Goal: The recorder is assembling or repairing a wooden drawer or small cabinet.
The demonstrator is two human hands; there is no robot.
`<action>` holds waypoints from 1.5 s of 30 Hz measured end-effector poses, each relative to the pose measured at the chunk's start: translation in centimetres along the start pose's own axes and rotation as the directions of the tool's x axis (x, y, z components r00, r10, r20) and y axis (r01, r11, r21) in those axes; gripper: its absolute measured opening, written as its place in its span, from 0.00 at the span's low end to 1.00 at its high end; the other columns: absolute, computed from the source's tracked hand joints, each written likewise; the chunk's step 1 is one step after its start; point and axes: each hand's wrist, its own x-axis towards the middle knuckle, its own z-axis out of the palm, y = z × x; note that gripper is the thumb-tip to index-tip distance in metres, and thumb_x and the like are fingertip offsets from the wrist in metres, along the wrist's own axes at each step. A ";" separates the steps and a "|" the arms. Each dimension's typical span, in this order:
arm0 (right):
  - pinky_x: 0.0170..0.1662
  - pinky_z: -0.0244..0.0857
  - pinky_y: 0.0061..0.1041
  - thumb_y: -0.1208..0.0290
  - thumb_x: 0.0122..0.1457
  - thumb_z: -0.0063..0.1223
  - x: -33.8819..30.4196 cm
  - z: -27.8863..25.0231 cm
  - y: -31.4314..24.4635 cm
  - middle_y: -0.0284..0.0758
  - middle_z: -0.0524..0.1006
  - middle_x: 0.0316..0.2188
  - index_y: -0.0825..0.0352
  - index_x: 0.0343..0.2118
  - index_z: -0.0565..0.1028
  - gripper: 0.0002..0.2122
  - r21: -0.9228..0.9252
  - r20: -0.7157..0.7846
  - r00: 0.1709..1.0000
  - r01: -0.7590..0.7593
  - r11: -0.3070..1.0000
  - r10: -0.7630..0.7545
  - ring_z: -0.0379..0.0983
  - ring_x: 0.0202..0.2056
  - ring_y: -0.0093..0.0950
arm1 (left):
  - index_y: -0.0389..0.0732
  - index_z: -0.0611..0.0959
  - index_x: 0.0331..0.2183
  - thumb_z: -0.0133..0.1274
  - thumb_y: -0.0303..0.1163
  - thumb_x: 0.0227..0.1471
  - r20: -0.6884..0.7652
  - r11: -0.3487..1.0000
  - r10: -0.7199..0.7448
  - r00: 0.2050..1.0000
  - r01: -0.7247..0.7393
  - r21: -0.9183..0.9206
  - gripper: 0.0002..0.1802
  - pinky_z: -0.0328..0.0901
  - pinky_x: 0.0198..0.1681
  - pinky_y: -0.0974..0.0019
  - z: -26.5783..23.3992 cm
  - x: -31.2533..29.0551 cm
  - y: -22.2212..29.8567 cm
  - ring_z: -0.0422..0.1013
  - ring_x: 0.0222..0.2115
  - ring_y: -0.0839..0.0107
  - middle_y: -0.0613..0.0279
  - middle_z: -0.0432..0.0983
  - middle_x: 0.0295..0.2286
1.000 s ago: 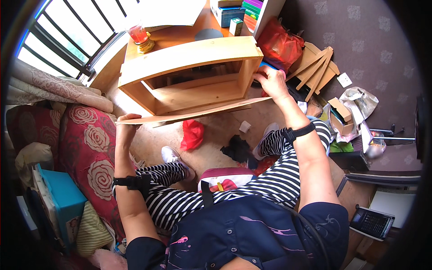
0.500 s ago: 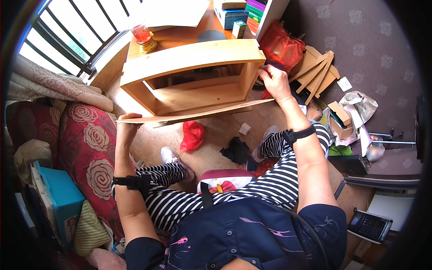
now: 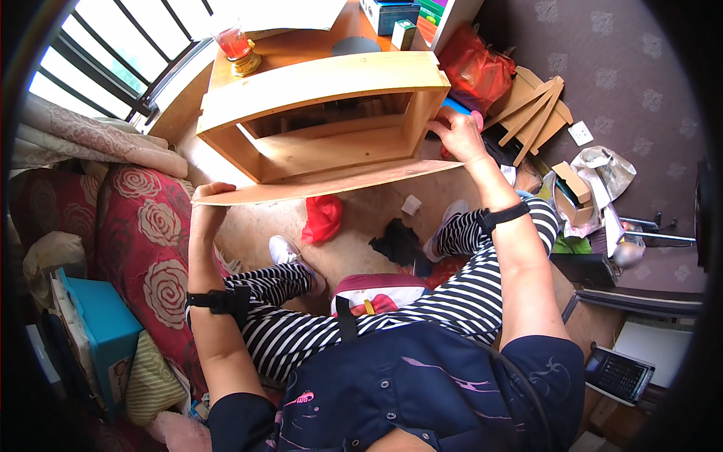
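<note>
A pale wooden box frame [image 3: 324, 83], open through its middle, stands in front of me. Along its near lower edge a thin wooden panel [image 3: 331, 183] lies tilted, spanning from hand to hand. My left hand [image 3: 211, 203] is closed on the panel's left end, fingers over the top and the rest underneath. My right hand [image 3: 457, 135] pinches at the right side of the frame, its fingertips against the near edge. The panel's right end reaches my right wrist. Whether those fingers also touch the panel I cannot tell.
Behind the frame is a wooden table [image 3: 301, 47] with a red candle cup [image 3: 235, 47] and boxes. Wooden slats [image 3: 533, 120] lean at the right wall beside a red bag [image 3: 476, 71]. A red plastic bag [image 3: 322, 218] and black cloth [image 3: 398, 242] lie on the floor between my feet.
The panel has tipped so more of its upper face shows. My left fingers now show over its top. The right hand's fingertips have shifted slightly left along the frame's side.
</note>
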 end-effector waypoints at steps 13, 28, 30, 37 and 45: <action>0.38 0.68 0.35 0.70 0.47 0.59 -0.4 1.1 0.0 0.43 0.78 0.30 0.66 0.35 0.76 0.11 -0.034 0.065 0.996 -0.055 0.998 0.057 0.75 0.35 0.42 | 0.33 0.84 0.31 0.50 0.19 0.45 -0.010 0.997 -0.009 1.000 0.009 0.082 0.10 0.68 0.33 0.72 -0.1 0.0 0.4 0.76 0.26 0.73 0.52 0.80 0.24; 0.39 0.67 0.38 0.60 0.46 0.59 -1.0 3.4 3.2 0.44 0.78 0.31 0.62 0.39 0.76 0.17 -0.114 0.336 0.933 -0.094 0.989 0.127 0.74 0.36 0.42 | 0.34 0.84 0.31 0.51 0.21 0.44 -0.011 0.989 0.044 0.999 -0.042 0.142 0.10 0.68 0.34 0.71 -0.1 -0.2 0.8 0.76 0.26 0.71 0.51 0.80 0.24; 0.38 0.67 0.38 0.60 0.46 0.59 -1.1 3.9 3.2 0.44 0.78 0.30 0.62 0.38 0.76 0.17 -0.118 0.319 0.940 -0.091 0.989 0.124 0.75 0.35 0.42 | 0.34 0.84 0.31 0.51 0.21 0.44 -0.015 0.989 0.049 0.999 -0.047 0.141 0.10 0.68 0.34 0.71 -0.1 -0.4 1.0 0.76 0.26 0.72 0.51 0.80 0.25; 0.38 0.67 0.42 0.61 0.46 0.59 -1.5 5.1 3.7 0.46 0.77 0.30 0.62 0.38 0.77 0.16 -0.162 0.335 0.934 -0.074 0.984 0.126 0.74 0.35 0.44 | 0.33 0.84 0.31 0.51 0.21 0.45 -0.023 0.993 0.040 0.999 -0.037 0.112 0.10 0.68 0.34 0.71 -0.2 -0.4 0.5 0.76 0.26 0.72 0.50 0.80 0.25; 0.38 0.67 0.42 0.61 0.47 0.58 -1.7 5.6 4.3 0.46 0.77 0.29 0.60 0.38 0.76 0.15 -0.217 0.321 0.939 -0.058 0.975 0.127 0.74 0.35 0.45 | 0.34 0.84 0.31 0.50 0.21 0.45 -0.013 0.989 0.055 0.998 -0.053 0.138 0.10 0.69 0.34 0.70 -0.2 -0.3 0.8 0.77 0.26 0.70 0.49 0.80 0.25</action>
